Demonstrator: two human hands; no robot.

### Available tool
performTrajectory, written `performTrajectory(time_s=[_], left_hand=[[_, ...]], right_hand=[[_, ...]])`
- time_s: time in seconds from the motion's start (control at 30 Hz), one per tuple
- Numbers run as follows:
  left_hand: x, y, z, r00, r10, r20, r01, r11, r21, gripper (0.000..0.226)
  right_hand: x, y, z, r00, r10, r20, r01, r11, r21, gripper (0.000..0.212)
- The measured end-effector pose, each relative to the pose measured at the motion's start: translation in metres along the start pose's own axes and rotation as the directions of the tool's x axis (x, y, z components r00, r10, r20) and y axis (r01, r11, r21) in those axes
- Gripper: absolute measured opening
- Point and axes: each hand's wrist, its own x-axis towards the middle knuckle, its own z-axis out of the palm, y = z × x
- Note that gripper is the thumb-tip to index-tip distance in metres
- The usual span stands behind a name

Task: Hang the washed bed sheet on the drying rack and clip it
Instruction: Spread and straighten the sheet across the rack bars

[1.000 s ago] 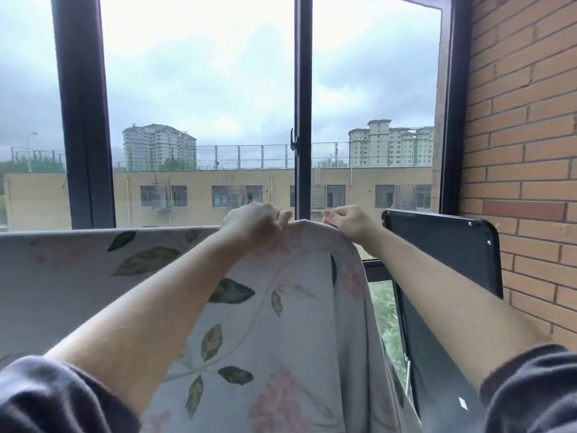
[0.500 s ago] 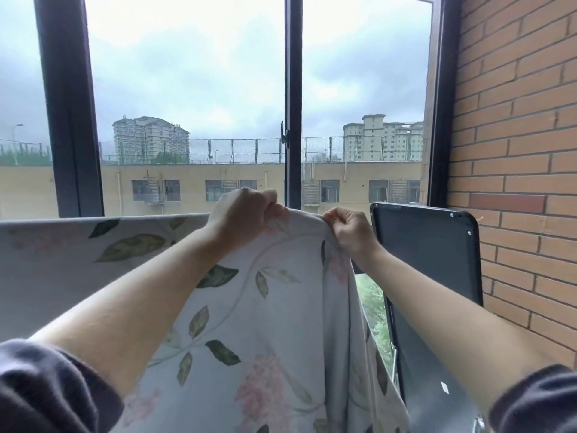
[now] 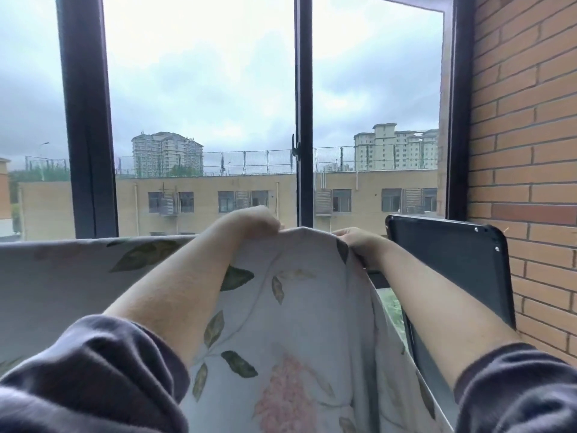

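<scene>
The floral bed sheet (image 3: pixel 299 314) drapes from 9 o'clock to centre, presumably over a hidden rack bar. The left hand (image 3: pixel 249 221) and, at its 3 o'clock, the right hand (image 3: pixel 356 242) both pinch its top fold, seemingly evening it for clipping.

Floral bed sheet (image 3: pixel 296 323) hangs draped, apparently over a hidden rail.

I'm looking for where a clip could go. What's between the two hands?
In the head view, only the humped top edge of the bed sheet lies between the left hand and right hand, which both grip it.
</scene>
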Motion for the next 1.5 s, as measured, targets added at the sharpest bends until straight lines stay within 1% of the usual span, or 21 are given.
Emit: performTrajectory(time_s=[0.03, 0.07, 0.13, 0.23, 0.33, 0.43, 0.53, 0.6, 0.7, 0.77, 0.87, 0.9, 0.97, 1.03, 1.1, 1.17, 1.27, 1.33, 1.37, 1.43, 1.5], left_hand=[[-0.002, 0.0, -0.001, 1.0, -0.009, 0.012, 0.009, 1.0, -0.009, 0.033], [-0.004, 0.0, -0.002, 1.0, -0.014, 0.01, 0.014, 0.999, -0.042, 0.034], [-0.004, -0.002, -0.002, 1.0, -0.009, -0.015, 0.007, 0.996, -0.089, 0.039], [-0.009, 0.0, 0.004, 0.999, 0.01, -0.033, -0.012, 0.999, -0.053, 0.054], [-0.016, 0.005, 0.008, 0.995, 0.056, -0.084, -0.054, 0.998, 0.035, 0.067], [-0.019, 0.007, 0.01, 0.991, 0.075, -0.111, -0.063, 0.992, 0.113, 0.072], [-0.02, 0.009, 0.017, 0.979, 0.103, -0.177, -0.061, 0.972, 0.228, 0.077], [-0.021, 0.01, 0.02, 0.971, 0.106, -0.213, -0.039, 0.955, 0.294, 0.081], [-0.022, 0.009, 0.02, 0.971, 0.097, -0.22, -0.022, 0.948, 0.319, 0.083], [-0.024, 0.01, 0.019, 0.97, 0.096, -0.222, -0.022, 0.949, 0.314, 0.081], [-0.024, 0.009, 0.017, 0.967, 0.093, -0.237, -0.013, 0.947, 0.32, 0.081], [-0.023, 0.009, 0.017, 0.966, 0.092, -0.242, -0.009, 0.946, 0.325, 0.081], [-0.019, 0.008, 0.019, 0.962, 0.097, -0.255, -0.004, 0.94, 0.34, 0.081], [-0.016, 0.006, 0.022, 0.955, 0.113, -0.274, -0.007, 0.933, 0.359, 0.082], [-0.013, 0.005, 0.024, 0.95, 0.123, -0.287, -0.01, 0.93, 0.367, 0.083], [-0.01, 0.005, 0.026, 0.95, 0.129, -0.285, -0.016, 0.93, 0.368, 0.082], [-0.008, 0.005, 0.028, 0.938, 0.143, -0.315, -0.018, 0.93, 0.368, 0.081], [-0.014, 0.004, 0.034, 0.892, 0.199, -0.405, -0.022, 0.916, 0.401, 0.078], [-0.021, 0.002, 0.037, 0.85, 0.24, -0.469, -0.029, 0.91, 0.414, 0.074], [-0.033, -0.002, 0.045, 0.762, 0.324, -0.561, -0.057, 0.896, 0.44, 0.058], [-0.04, -0.01, 0.053, 0.712, 0.392, -0.583, -0.068, 0.864, 0.498, 0.049]], right_hand=[[0.0, 0.006, 0.002, 0.999, 0.03, 0.025, -0.031, 0.999, 0.043, 0.013], [0.0, 0.01, 0.003, 1.0, 0.03, 0.002, -0.03, 0.996, 0.079, 0.012], [-0.001, 0.013, 0.008, 0.995, -0.025, -0.099, 0.04, 0.988, 0.149, 0.011], [-0.015, 0.023, 0.012, 0.968, -0.069, -0.24, 0.127, 0.963, 0.236, 0.03], [-0.045, 0.059, 0.012, 0.973, -0.094, -0.209, 0.151, 0.948, 0.281, 0.037], [-0.069, 0.115, 0.015, 0.984, -0.122, -0.128, 0.147, 0.965, 0.216, 0.042], [-0.087, 0.152, 0.023, 0.989, -0.066, -0.134, 0.081, 0.99, 0.111, 0.042], [-0.095, 0.159, 0.026, 0.986, -0.012, -0.169, 0.015, 1.0, 0.017, 0.023], [-0.096, 0.159, 0.009, 0.96, 0.085, -0.268, -0.147, 0.964, -0.22, 0.017], [-0.094, 0.153, -0.015, 0.899, 0.124, -0.419, -0.283, 0.896, -0.342, 0.011], [-0.09, 0.145, -0.049, 0.756, 0.082, -0.649, -0.388, 0.855, -0.344, 0.023], [-0.093, 0.141, -0.053, 0.72, 0.077, -0.689, -0.41, 0.849, -0.333, 0.027], [-0.096, 0.143, -0.054, 0.721, 0.102, -0.685, -0.442, 0.83, -0.341, 0.032], [-0.098, 0.147, -0.044, 0.756, 0.112, -0.644, -0.401, 0.858, -0.322, 0.031], [-0.098, 0.146, -0.029, 0.774, 0.049, -0.631, -0.285, 0.917, -0.279, 0.026], [-0.097, 0.134, -0.011, 0.775, -0.051, -0.63, -0.141, 0.958, -0.251, 0.021], [-0.097, 0.099, 0.018, 0.773, -0.22, -0.596, 0.105, 0.969, -0.222, 0.021], [-0.096, 0.077, 0.037, 0.775, -0.335, -0.537, 0.26, 0.942, -0.213, 0.031], [-0.095, 0.071, 0.045, 0.779, -0.379, -0.5, 0.312, 0.925, -0.216, 0.038], [-0.091, 0.064, 0.057, 0.785, -0.407, -0.467, 0.334, 0.913, -0.233, 0.046], [-0.087, 0.062, 0.065, 0.799, -0.352, -0.488, 0.284, 0.936, -0.21, 0.037]])
